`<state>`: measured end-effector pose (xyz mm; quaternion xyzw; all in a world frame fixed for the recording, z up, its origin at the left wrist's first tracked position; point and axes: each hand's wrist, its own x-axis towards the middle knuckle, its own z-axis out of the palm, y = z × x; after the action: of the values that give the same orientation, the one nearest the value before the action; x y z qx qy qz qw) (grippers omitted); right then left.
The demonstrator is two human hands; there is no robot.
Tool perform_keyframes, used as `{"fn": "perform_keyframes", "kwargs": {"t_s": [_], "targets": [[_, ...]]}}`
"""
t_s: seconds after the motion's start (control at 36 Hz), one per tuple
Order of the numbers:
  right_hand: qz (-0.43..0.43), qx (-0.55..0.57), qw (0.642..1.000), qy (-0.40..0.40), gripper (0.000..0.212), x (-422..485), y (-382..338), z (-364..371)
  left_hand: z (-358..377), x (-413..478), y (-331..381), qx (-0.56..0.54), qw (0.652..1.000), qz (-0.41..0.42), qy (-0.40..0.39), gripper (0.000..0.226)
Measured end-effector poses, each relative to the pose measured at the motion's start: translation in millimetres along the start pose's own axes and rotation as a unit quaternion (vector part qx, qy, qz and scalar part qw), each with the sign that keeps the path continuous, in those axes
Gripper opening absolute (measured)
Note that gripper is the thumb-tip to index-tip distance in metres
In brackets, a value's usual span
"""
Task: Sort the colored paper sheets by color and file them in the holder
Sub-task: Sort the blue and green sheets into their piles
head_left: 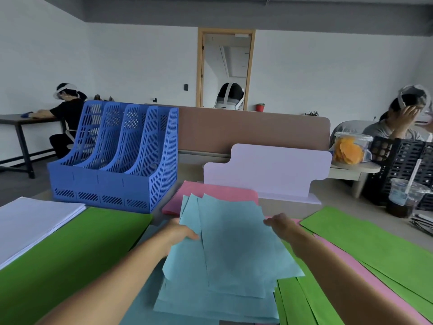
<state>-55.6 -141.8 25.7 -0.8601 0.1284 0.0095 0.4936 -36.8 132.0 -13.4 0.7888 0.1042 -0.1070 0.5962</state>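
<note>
- Several blue sheets (229, 242) are fanned out and held up over a blue pile low in the middle of the table (288, 207).
- Left hand (180, 233) grips the left edge of the fan, thumb on top and fingers hidden under the paper.
- Right hand (278, 222) holds the right edge, and its fingers curl behind the paper. Both arms reach forward from the bottom of the view.
- Just past the fan lies a pink stack (210, 191).
- Green sheets (70, 254) lie to the left, next to a white stack (30, 219).
- More green paper (375, 235) and a pink sheet (351, 266) lie to the right.
- A blue holder (117, 160) with four slots stands at the back left of the table.
- A pale purple board (269, 172) stands behind the pink stack.
- A drink cup (403, 198) with a straw, a black crate (407, 158) and a jar (349, 148) of orange snacks are on the right.
- The room has white walls and a door (225, 69) with a wood frame. People with headsets sit at the far left and far right.
</note>
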Motion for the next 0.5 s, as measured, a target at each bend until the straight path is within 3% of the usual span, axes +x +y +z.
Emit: {"fn": "perform_keyframes", "kwargs": {"t_s": [0.08,0.22,0.42,0.5], "targets": [[0.041,0.057,0.997,-0.037,0.029,-2.8,2.7,-10.3,1.7,-5.7,4.9,-0.022,1.000,-0.001,-0.013,0.035],[0.124,0.068,0.985,-0.100,0.022,-3.2,-3.5,-3.2,6.1,-10.7,8.8,-0.037,0.999,0.012,-0.020,0.033],[0.084,0.017,0.990,-0.110,0.020,-3.5,-1.8,1.6,5.4,-9.4,5.1,-0.037,0.999,0.038,-0.008,0.048],[0.044,0.042,0.994,-0.086,0.044,-3.2,0.1,-0.9,-1.9,-14.7,8.8,-0.055,0.994,0.094,-0.003,0.054]]}}
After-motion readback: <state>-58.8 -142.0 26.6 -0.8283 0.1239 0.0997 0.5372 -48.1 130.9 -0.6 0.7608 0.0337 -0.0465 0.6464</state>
